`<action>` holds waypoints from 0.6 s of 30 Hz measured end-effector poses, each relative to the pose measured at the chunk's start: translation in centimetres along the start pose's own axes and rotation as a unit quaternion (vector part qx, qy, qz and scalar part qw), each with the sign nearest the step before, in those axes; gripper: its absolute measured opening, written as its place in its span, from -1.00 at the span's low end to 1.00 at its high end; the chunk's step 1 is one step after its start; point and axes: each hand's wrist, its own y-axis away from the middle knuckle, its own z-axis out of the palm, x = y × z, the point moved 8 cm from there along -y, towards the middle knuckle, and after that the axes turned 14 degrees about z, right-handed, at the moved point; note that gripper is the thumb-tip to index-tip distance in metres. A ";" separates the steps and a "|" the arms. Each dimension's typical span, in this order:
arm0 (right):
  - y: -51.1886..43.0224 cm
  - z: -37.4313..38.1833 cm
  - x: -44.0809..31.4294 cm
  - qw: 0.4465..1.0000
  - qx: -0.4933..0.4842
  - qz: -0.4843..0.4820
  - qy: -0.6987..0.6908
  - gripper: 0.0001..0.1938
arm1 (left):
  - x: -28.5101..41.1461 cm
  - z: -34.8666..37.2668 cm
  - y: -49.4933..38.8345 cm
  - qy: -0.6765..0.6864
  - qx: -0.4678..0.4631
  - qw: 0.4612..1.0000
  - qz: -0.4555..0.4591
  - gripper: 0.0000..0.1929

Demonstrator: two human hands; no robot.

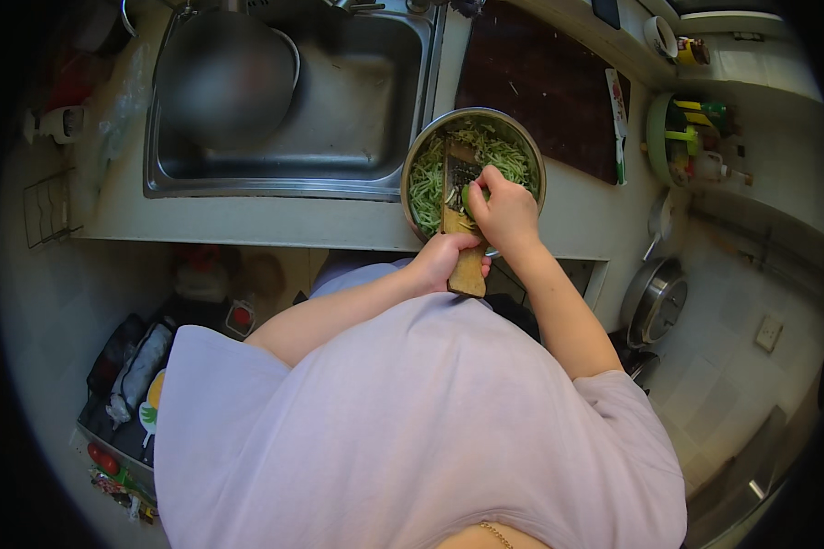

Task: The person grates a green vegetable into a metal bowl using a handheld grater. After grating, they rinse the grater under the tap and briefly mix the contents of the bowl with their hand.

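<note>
My left hand (442,262) grips the lower end of a wooden-framed grater (465,271), which slants down into a round steel bowl (412,154). Pressed to the grater's metal teeth, a small green piece of vegetable (467,199) sits in my right hand (508,211); its kind is mostly hidden by the fingers. Green and pale shreds (427,195) lie in the bowl on both sides of the grater. A few shreds cling to the grater's face below the teeth. The bowl stands at the counter's front edge, close to my body.
Left of the bowl is a steel sink (357,103), partly covered by a blurred round patch. Behind and right lies a dark cutting board (535,75), with a knife with a patterned blade (616,110) along its right edge. A green container (659,141) holds bottles further right.
</note>
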 end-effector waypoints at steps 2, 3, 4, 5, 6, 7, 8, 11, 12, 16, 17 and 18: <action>-0.6 -1.2 -1.3 0.995 0.092 -0.025 -0.018 -0.82 | -0.2 -0.4 0.0 -0.024 0.016 1.000 -0.005 -0.71; -1.5 -1.5 -2.3 0.993 0.113 -0.032 -0.029 -0.82 | -0.4 -0.6 0.0 -0.035 0.030 0.999 -0.011 -0.72; -2.0 -1.9 -2.7 0.992 0.120 -0.035 -0.025 -0.80 | -0.4 -0.5 0.0 -0.014 0.027 0.999 -0.012 -0.73; -3.0 -2.3 -3.2 0.991 0.132 -0.020 -0.004 -0.78 | -0.5 -0.4 0.0 0.006 0.026 0.999 -0.019 -0.75; -2.8 -2.1 -2.8 0.996 0.089 0.000 0.009 -0.79 | -0.7 -0.2 0.0 0.028 0.024 0.999 -0.025 -0.77; -2.8 -2.7 -3.1 0.995 0.095 -0.010 -0.014 -0.80 | -0.7 -0.3 -0.1 0.027 0.030 0.999 -0.024 -0.78; -2.1 -2.2 -2.6 0.999 0.044 0.002 -0.005 -0.80 | -0.6 -0.3 -0.2 0.028 0.036 0.999 -0.018 -0.78; 0.9 -1.1 -1.7 0.996 -0.048 0.023 0.078 -0.82 | -0.3 -0.2 -0.3 0.037 0.025 0.999 0.022 -0.80; 1.0 -1.6 -2.6 0.998 0.005 -0.009 0.059 -0.82 | -0.3 -0.1 -0.4 0.033 0.016 0.999 0.027 -0.80; -2.0 -1.7 -4.3 0.990 0.123 -0.021 0.068 -0.80 | -1.3 -0.4 -0.5 0.026 0.036 0.999 -0.003 -0.75; -4.0 -1.0 -4.1 0.991 0.102 0.014 0.084 -0.77 | -1.3 -0.3 -0.5 0.028 0.030 0.999 -0.002 -0.74; -5.1 -0.3 -3.5 0.995 0.071 0.010 0.064 -0.75 | -1.3 -0.4 -0.4 0.024 0.032 0.999 -0.002 -0.74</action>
